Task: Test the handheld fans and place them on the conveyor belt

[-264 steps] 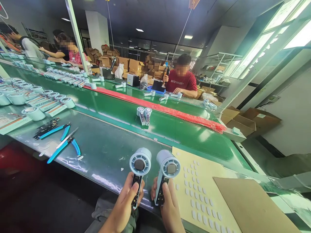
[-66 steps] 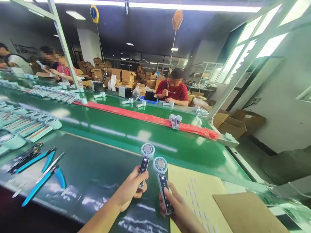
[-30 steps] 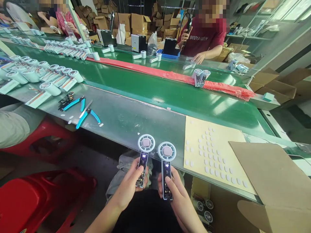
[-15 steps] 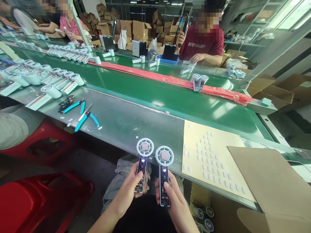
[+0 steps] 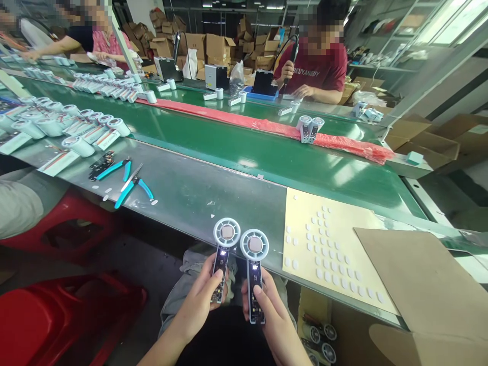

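1. The left hand (image 5: 202, 302), at the lower middle of the frame, is closed around the handle of a handheld fan (image 5: 224, 254), thumb laid on the exposed circuit board that runs down the handle.
2. The right hand (image 5: 269, 317), just to the right of it, grips a second handheld fan (image 5: 254, 269) the same way, thumb pressed on its board (a small light glows near the top of each board).
3. Both fans stand upright with their round pale-blue heads side by side, almost touching, held over the near edge of the table (image 5: 190, 193) above the person's lap.
4. To the right of the fans a cream sheet of small white pads (image 5: 328, 244) lies flat on the table, and a brown cardboard sheet (image 5: 415, 284) overlaps its right corner.
5. Left of centre, blue-handled cutters (image 5: 133, 187) lie on the table, with a second blue-handled tool (image 5: 112, 169) and a dark circuit board (image 5: 99, 165) just beside them.
6. Beyond runs a green conveyor belt (image 5: 267, 157), carrying a pair of fans (image 5: 309, 127) against a red strip (image 5: 267, 124).
7. At the upper left of the frame, rows of white fan parts (image 5: 76, 132) crowd the table.
8. At the upper right, a person in a red shirt (image 5: 318, 73) works on the far side (other people sit at the far upper left).
9. A red stool (image 5: 68, 315) fills the lower left.
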Demonstrator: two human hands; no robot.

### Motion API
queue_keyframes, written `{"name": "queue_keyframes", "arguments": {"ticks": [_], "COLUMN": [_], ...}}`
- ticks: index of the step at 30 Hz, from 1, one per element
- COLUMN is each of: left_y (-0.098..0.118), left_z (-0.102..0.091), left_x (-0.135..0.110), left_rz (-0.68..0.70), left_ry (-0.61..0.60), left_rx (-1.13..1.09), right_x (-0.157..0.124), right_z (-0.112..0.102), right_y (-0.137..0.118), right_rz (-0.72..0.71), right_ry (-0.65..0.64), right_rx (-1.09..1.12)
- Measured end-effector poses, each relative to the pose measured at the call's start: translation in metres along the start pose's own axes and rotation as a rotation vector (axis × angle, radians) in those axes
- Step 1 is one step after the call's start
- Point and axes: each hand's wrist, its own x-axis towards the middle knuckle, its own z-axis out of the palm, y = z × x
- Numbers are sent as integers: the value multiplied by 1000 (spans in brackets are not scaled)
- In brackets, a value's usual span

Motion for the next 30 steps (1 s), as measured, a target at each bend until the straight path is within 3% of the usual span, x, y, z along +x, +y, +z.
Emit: {"name": "queue_keyframes", "arguments": {"ticks": [8,17,24,30], "left_y": [0,1,2,2], "left_z": [4,6,3,-9], "left_x": [2,1,-1,-7], "left_rz": [79,71,-8,-48], "left_ry": [-64,-37,68,-99], "left_rx": [-19,-15,96,45], "right_x": [1,1,1,1], "right_z": [-2,-2,-3,-6], "right_y": [1,-2,1,1], "right_rz": [-38,-24,-49,-18], "right_ry": [-41,-26,-21,-38], "right_rx": [-22,-20,-32,3]}}
